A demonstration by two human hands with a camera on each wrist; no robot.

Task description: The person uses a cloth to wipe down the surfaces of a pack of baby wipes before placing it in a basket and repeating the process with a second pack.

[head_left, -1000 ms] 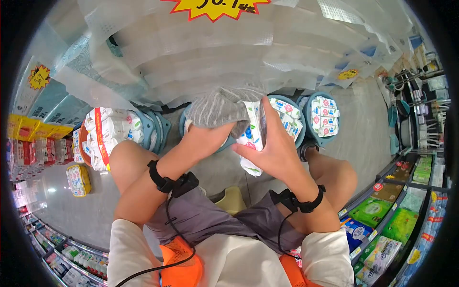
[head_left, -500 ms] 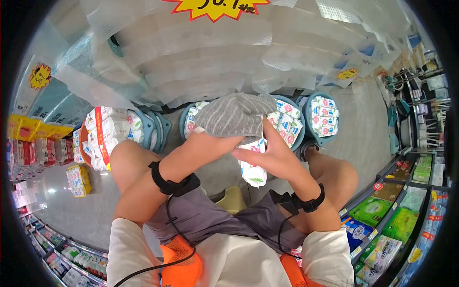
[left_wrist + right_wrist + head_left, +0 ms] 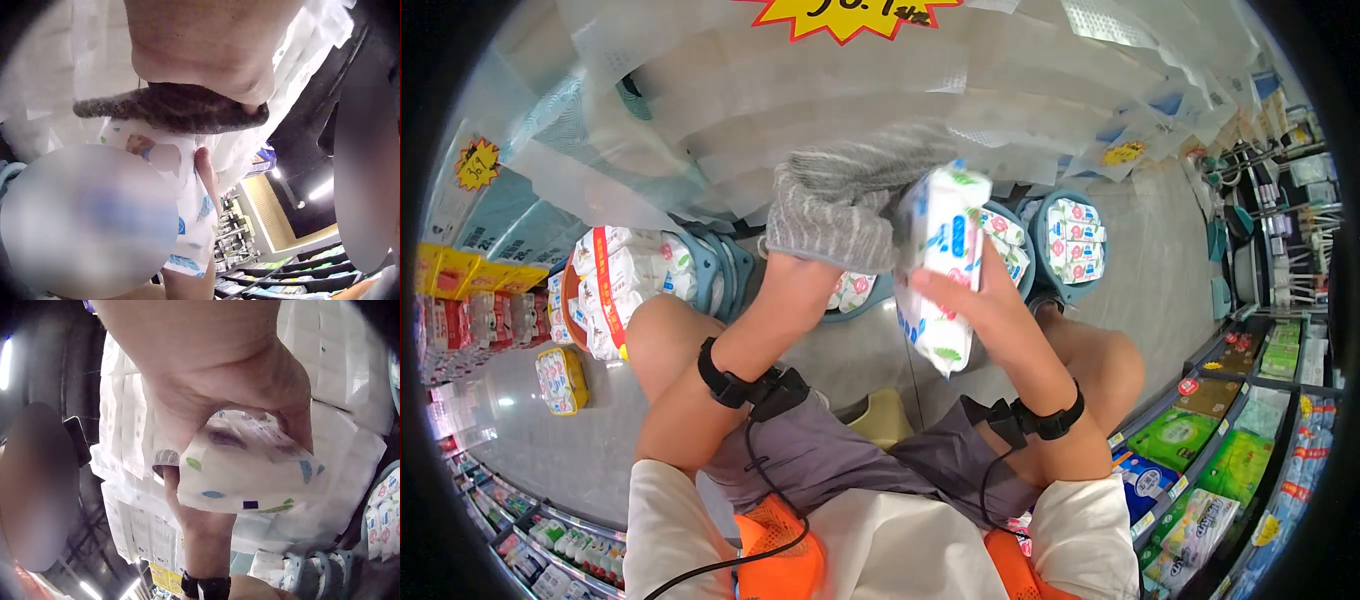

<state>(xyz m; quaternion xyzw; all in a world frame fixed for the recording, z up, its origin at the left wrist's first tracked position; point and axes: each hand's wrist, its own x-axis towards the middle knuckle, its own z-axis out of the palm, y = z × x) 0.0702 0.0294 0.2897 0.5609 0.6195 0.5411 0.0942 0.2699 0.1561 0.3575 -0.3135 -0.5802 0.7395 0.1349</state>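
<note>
Grey striped cloth (image 3: 830, 215) covers my left hand (image 3: 802, 270) in the head view, so its fingers are hidden. The cloth's right edge is beside a white wipes pack (image 3: 945, 250) with blue, pink and green print. My right hand (image 3: 985, 290) grips the pack around its side, with the thumb across the near face. In the left wrist view the dark-looking cloth (image 3: 175, 109) lies just above the pack (image 3: 197, 231). From the right wrist, the pack's patterned end (image 3: 240, 475) shows beneath my right hand (image 3: 231, 381).
Blue baskets of white packs, one at the right (image 3: 1075, 250), stand before plastic-wrapped stacks (image 3: 820, 100). An orange-rimmed basket (image 3: 575, 300) and a yellow pack (image 3: 562, 380) are on the left. Shelves of green and blue packs (image 3: 1175, 438) run along the right.
The cloth-covered left hand has moved left, off the upper part of the pack. The right hand has raised and turned the pack, so more of its printed face shows.
</note>
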